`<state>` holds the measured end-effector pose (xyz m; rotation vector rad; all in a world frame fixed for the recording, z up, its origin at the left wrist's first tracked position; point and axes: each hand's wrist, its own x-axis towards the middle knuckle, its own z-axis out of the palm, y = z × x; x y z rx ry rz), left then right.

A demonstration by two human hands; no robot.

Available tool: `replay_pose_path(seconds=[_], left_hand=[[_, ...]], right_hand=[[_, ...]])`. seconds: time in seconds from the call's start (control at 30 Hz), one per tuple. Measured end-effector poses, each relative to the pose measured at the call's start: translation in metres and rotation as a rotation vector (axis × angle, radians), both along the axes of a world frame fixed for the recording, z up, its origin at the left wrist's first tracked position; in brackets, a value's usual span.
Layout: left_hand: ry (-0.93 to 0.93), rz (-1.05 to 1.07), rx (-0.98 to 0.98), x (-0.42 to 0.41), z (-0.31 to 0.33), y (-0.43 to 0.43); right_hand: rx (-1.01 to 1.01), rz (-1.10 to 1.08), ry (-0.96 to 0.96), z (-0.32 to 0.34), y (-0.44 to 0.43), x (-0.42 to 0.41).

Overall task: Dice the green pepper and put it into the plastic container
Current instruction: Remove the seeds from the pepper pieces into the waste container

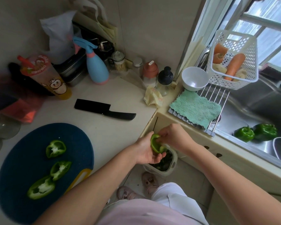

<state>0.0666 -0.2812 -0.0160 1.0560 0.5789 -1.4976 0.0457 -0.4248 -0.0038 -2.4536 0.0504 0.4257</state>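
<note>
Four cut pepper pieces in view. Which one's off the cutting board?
The pepper piece cupped in the left hand, with the right hand picking at it. The other three lie on the blue cutting board.

Head-worn wide view, looking steeply down, close over counter (120,98)

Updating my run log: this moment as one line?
left hand: holds pepper piece over bin | right hand: fingers pick inside it | board: three pieces | knife: on counter
</note>
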Motion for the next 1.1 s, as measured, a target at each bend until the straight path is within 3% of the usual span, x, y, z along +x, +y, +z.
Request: replay_pose_path(seconds=[0.2, 0.47, 0.63, 0.73, 0.8, 0.97, 1.1], left_hand=[[-0.047, -0.170, 0.018, -0.002, 0.000, 0.003], [-0.127, -0.285, 0.147, 0.002, 0.002, 0.001], [-0.354, -0.373, 0.335, 0.000, -0.002, -0.007], [-0.499, -0.454, 0.456, 0.001, -0.008, -0.008], [-0.441, -0.383, 0.448, 0.002, -0.011, -0.002], [0.026, -0.181, 0.153, 0.004, -0.014, 0.015], [0.140, -0.149, 0.017, 0.003, -0.010, 0.016]], right_hand=[[-0.031, 0.072, 0.080, 0.007, -0.002, 0.000], [-0.293, 0.349, 0.086, 0.024, -0.001, 0.006], [-0.403, 0.405, 0.129, 0.023, 0.000, 0.007], [-0.370, 0.340, 0.145, 0.015, -0.005, 0.007], [-0.333, 0.286, 0.168, 0.008, -0.014, 0.011], [-0.328, 0.269, 0.168, 0.003, -0.022, 0.006], [-0.377, 0.196, 0.147, -0.010, -0.024, -0.004]])
